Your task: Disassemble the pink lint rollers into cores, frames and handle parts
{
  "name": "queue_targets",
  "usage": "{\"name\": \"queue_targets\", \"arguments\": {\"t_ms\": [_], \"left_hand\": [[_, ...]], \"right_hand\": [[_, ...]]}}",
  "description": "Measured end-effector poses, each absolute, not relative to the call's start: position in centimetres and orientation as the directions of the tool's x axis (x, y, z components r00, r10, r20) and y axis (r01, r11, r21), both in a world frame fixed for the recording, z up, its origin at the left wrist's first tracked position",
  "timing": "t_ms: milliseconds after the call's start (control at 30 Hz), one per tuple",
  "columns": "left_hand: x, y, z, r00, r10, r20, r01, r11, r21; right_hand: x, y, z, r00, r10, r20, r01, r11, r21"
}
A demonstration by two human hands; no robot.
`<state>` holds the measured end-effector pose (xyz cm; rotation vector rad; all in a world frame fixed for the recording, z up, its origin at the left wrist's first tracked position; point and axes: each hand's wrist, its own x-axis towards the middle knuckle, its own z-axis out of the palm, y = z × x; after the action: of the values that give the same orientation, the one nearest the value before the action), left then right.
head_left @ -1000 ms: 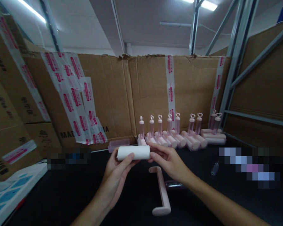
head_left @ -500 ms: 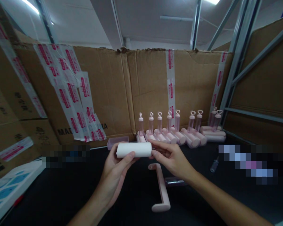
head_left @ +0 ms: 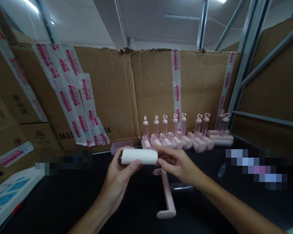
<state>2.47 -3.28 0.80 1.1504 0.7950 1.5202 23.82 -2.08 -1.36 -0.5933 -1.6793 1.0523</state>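
Nothing much has moved since a moment ago; my view only dipped a little. My left hand (head_left: 120, 175) still holds the white roll (head_left: 139, 156) lying sideways, thumb in front and fingers behind it. My right hand (head_left: 178, 165) touches the roll's right end with its fingertips, fingers half curled. Both are up above the middle of the black bench (head_left: 63, 201). Under them lies a pink handle (head_left: 166, 195). Along the back edge stands a row of pink rollers (head_left: 183, 138) against the taped cardboard wall (head_left: 117, 97). A blue and white sheet (head_left: 7, 195) sits at the left edge. Grey metal shelf bars (head_left: 244, 61) rise on the right.
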Motion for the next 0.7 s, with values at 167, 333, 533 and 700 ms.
{"name": "queue_targets", "arguments": {"t_ms": [167, 333, 533, 700], "left_hand": [[2.7, -3.3, 1.1, -0.029, 0.961, 0.273, -0.335, -0.267, 0.903], [2.7, -3.2, 1.0, -0.022, 0.965, 0.261, -0.352, -0.252, 0.902], [2.6, -3.1, 0.8, -0.011, 0.966, 0.257, -0.381, -0.242, 0.892], [2.7, -3.3, 1.0, -0.013, 0.971, 0.240, -0.390, -0.226, 0.893]], "right_hand": [[23.7, -2.4, -1.4, -0.361, 0.783, 0.506, -0.038, 0.530, -0.847], [23.6, -2.3, -1.6, -0.330, 0.793, 0.512, 0.029, 0.551, -0.834], [23.4, -2.1, -1.6, -0.259, 0.801, 0.540, 0.055, 0.570, -0.820], [22.5, -1.9, -1.6, -0.201, 0.862, 0.465, -0.120, 0.449, -0.885]]}}
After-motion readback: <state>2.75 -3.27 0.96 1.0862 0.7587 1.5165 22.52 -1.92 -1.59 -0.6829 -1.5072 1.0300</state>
